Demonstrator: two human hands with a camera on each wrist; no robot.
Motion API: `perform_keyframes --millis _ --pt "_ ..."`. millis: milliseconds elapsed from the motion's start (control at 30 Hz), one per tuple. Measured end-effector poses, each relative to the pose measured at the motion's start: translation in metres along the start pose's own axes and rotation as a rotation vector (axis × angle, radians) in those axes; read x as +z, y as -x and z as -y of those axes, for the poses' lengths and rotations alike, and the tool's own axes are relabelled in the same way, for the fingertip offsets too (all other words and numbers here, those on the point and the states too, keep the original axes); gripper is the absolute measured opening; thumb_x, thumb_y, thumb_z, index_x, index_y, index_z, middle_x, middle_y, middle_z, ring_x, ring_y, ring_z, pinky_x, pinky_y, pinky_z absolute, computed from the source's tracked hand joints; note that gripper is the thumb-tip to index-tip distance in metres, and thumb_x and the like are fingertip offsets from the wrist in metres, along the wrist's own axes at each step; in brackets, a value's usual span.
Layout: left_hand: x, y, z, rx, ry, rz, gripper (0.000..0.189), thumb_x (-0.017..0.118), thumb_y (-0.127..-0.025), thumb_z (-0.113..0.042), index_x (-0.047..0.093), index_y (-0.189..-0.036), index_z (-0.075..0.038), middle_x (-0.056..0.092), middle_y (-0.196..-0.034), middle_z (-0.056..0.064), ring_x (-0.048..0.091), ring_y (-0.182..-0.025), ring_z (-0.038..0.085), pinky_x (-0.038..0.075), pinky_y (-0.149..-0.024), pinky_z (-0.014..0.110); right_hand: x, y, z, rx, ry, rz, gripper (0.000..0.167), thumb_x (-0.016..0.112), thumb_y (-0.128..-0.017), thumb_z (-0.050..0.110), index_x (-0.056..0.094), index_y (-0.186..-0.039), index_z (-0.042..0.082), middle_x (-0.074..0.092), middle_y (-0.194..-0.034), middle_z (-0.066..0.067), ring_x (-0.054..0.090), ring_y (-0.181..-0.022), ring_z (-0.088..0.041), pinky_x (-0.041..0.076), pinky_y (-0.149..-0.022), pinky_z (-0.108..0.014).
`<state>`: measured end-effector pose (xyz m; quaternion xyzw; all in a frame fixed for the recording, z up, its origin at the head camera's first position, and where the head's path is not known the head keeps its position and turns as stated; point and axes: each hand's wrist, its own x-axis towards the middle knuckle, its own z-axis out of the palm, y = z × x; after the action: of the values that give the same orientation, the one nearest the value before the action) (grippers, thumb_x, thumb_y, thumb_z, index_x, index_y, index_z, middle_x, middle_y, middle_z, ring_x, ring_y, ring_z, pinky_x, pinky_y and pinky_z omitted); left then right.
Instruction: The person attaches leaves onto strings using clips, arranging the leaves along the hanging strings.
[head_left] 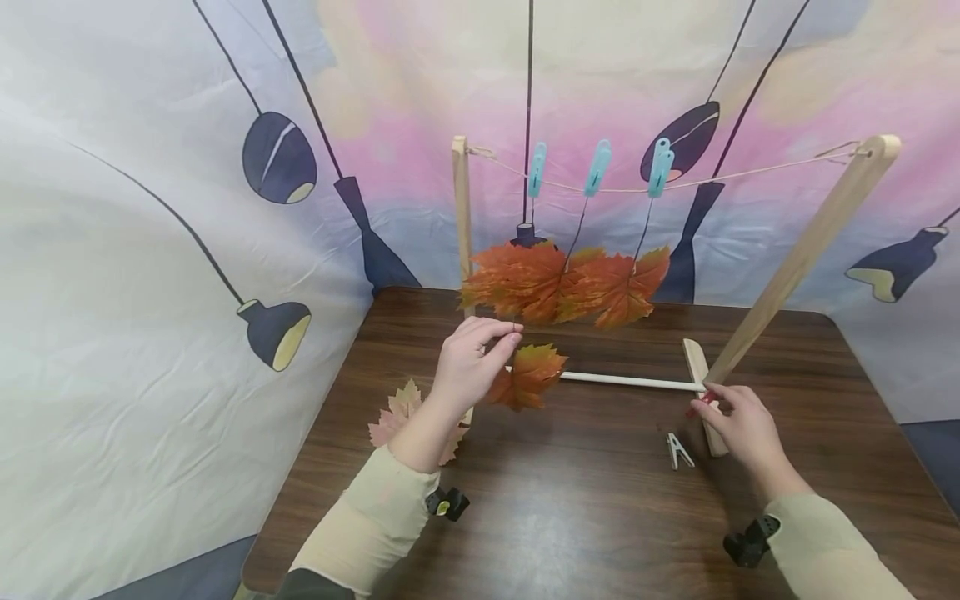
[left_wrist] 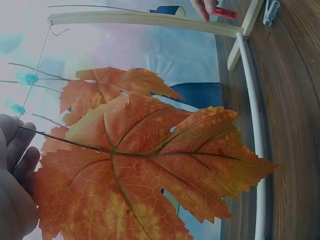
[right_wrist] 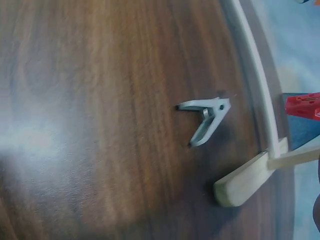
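My left hand point(head_left: 468, 358) pinches the thin stem of an orange maple leaf point(head_left: 534, 375), its blade spread below the fingertips. The left wrist view has this leaf point(left_wrist: 135, 165) up close, veins showing. In my right hand point(head_left: 750, 433) a red clothespin point(right_wrist: 304, 106) is held between thumb and fingers, near the foot of the right post. Above, light blue clothespins point(head_left: 597, 169) on a string point(head_left: 757, 172) hold more orange leaves point(head_left: 618, 287) by their stems. A pale pink leaf point(head_left: 405, 412) lies on the table, partly hidden behind my left forearm.
Two wooden posts point(head_left: 806, 250) carry the string, and a white rod point(head_left: 637, 381) joins them low down. A grey clothespin point(right_wrist: 207, 120) lies on the dark wooden table point(head_left: 570, 500) near the right wooden foot point(right_wrist: 245, 182). A printed cloth point(head_left: 420, 100) hangs behind.
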<state>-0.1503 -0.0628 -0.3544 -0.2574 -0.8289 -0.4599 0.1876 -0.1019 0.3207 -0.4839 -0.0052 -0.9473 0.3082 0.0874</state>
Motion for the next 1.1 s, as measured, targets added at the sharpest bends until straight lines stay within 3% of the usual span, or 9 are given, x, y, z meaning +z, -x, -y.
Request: perform_keyframes --millis 167,333,533,667,1100 --pt "0.007 -0.007 -0.006 -0.001 0.012 0.004 0.015 0.065 -0.089 -0.015 0.072 -0.1 -0.008 0.069 -0.094 -0.001 0.059 -0.087 0.01 0.05 -0.072 0.026 -0.013 -0.007 0.012 0.03 -0.047 -0.025 0.055 0.059 -0.093 0.03 0.048 -0.127 -0.012 0.052 -0.104 -0.024 0.054 -0.092 -0.038 0.043 -0.073 -0.051" --pt "0.013 -0.015 -0.011 -0.007 0.01 0.007 0.015 0.065 -0.089 -0.017 0.073 -0.098 -0.008 0.069 -0.094 -0.001 0.063 -0.082 0.008 0.051 -0.071 0.022 -0.025 -0.012 0.023 0.046 -0.091 -0.071 0.052 0.058 -0.093 0.029 0.048 -0.126 -0.01 0.052 -0.103 -0.019 0.053 -0.091 -0.031 0.041 -0.071 -0.036" --pt "0.019 -0.024 -0.016 -0.005 0.043 0.026 0.015 0.067 -0.088 -0.016 0.073 -0.096 -0.006 0.07 -0.093 0.001 0.064 -0.081 0.01 0.053 -0.071 0.031 -0.033 -0.016 0.032 0.009 -0.091 -0.135 0.043 0.06 -0.092 0.027 0.056 -0.12 -0.006 0.053 -0.102 -0.015 0.045 -0.084 -0.004 0.037 -0.07 -0.025" --pt "0.023 -0.029 -0.018 -0.059 0.079 0.06 0.016 0.066 -0.089 -0.019 0.073 -0.098 -0.009 0.07 -0.094 -0.001 0.063 -0.079 0.006 0.051 -0.068 0.024 -0.039 -0.018 0.038 -0.013 -0.106 -0.168 0.041 0.06 -0.092 0.026 0.058 -0.119 -0.005 0.053 -0.102 -0.015 0.039 -0.081 0.008 0.036 -0.07 -0.024" --pt "0.03 -0.048 -0.034 -0.171 0.137 0.174 0.018 0.066 -0.089 -0.029 0.072 -0.099 -0.016 0.069 -0.097 -0.008 0.061 -0.079 0.002 0.05 -0.066 0.022 -0.061 -0.028 0.058 -0.066 -0.14 -0.227 0.038 0.062 -0.091 0.023 0.059 -0.118 -0.004 0.052 -0.104 -0.011 0.04 -0.082 0.009 0.034 -0.071 -0.019"
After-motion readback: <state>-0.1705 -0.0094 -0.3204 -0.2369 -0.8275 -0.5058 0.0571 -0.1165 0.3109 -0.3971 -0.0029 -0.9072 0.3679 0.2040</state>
